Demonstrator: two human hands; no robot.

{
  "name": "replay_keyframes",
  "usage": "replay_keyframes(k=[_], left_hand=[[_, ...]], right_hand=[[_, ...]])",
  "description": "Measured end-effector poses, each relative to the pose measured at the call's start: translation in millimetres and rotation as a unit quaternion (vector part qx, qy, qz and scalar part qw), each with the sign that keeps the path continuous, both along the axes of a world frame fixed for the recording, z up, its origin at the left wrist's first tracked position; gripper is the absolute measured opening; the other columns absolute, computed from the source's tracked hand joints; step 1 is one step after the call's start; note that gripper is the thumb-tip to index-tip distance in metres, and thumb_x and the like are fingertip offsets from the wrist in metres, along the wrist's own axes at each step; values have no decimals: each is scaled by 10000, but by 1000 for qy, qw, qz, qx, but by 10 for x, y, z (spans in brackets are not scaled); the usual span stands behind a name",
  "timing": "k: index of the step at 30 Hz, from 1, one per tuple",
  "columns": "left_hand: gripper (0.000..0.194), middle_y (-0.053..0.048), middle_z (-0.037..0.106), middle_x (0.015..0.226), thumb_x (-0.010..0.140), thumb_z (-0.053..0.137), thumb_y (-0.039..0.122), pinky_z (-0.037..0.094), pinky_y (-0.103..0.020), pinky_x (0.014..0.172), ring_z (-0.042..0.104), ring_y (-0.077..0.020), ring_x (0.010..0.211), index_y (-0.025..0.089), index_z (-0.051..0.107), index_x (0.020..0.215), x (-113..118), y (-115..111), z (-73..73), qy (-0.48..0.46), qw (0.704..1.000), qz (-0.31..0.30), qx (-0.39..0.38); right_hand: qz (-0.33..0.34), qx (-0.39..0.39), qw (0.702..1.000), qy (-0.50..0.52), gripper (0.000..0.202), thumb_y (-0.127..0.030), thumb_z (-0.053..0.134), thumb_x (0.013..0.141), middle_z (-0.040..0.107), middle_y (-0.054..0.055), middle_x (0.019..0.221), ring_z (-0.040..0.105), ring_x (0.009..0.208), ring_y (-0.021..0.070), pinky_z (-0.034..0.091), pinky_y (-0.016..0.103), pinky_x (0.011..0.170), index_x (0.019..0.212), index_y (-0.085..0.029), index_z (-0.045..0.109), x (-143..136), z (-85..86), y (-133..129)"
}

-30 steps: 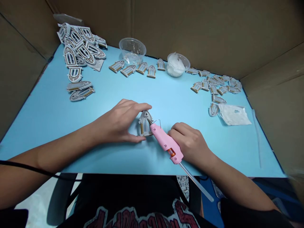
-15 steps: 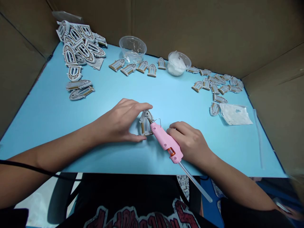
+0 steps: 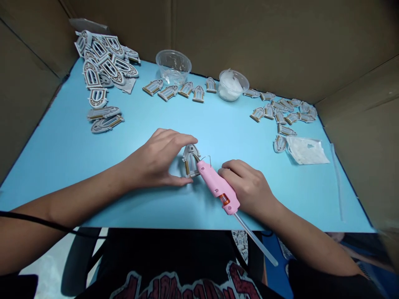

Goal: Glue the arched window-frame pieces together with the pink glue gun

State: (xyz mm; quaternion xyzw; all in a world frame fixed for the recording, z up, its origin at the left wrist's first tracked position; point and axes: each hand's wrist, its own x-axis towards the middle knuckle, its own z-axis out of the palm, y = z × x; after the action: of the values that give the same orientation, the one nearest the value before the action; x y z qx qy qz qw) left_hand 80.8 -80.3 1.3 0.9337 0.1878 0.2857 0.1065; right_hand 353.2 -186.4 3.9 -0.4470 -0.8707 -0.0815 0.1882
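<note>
Near the table's middle, my left hand (image 3: 156, 160) grips a small grey and gold arched window piece (image 3: 190, 161) between thumb and fingers, at its top and bottom ends. My right hand (image 3: 246, 182) is closed round a pink glue gun (image 3: 218, 185), whose metal tip touches or hovers just over the piece; I cannot tell which. A clear glue stick (image 3: 257, 240) sticks out of the gun's back end, past the table's front edge. Two similar grey pieces (image 3: 106, 123) lie to the left of my left hand.
White arched pieces (image 3: 109, 68) are heaped at the back left. Two clear tubs (image 3: 173, 66) (image 3: 232, 85) stand at the back, with small arched pieces (image 3: 167, 92) beside them. More pieces (image 3: 280, 117), a white packet (image 3: 307, 150) and a glue stick (image 3: 338, 182) lie right. Cardboard walls (image 3: 249, 37) surround the table (image 3: 199, 118).
The view has shifted slightly. Both hands, the window piece and the glue gun hold nearly the same positions.
</note>
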Motion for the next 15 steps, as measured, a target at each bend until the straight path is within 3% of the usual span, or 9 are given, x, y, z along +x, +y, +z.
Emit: replay_keyframes(k=[10, 15], left_hand=[[628, -138, 724, 1217, 876, 808, 465, 501, -451, 945, 706, -319, 1096, 193, 484, 1339, 27, -8, -15, -27, 999, 1, 38], [555, -117, 716, 1278, 903, 785, 417, 483, -437, 970, 698, -296, 1152, 234, 472, 1324, 46, -41, -11, -9, 999, 2, 34]], right_hand=[[3, -4, 1000, 2, 273, -19, 503, 978, 671, 61, 810, 544, 719, 148, 349, 286, 552, 800, -164, 651, -9, -16, 6], [0, 2, 1000, -2, 277, -7, 504, 967, 672, 63, 812, 543, 721, 150, 346, 284, 550, 791, -163, 650, -29, -19, 5]])
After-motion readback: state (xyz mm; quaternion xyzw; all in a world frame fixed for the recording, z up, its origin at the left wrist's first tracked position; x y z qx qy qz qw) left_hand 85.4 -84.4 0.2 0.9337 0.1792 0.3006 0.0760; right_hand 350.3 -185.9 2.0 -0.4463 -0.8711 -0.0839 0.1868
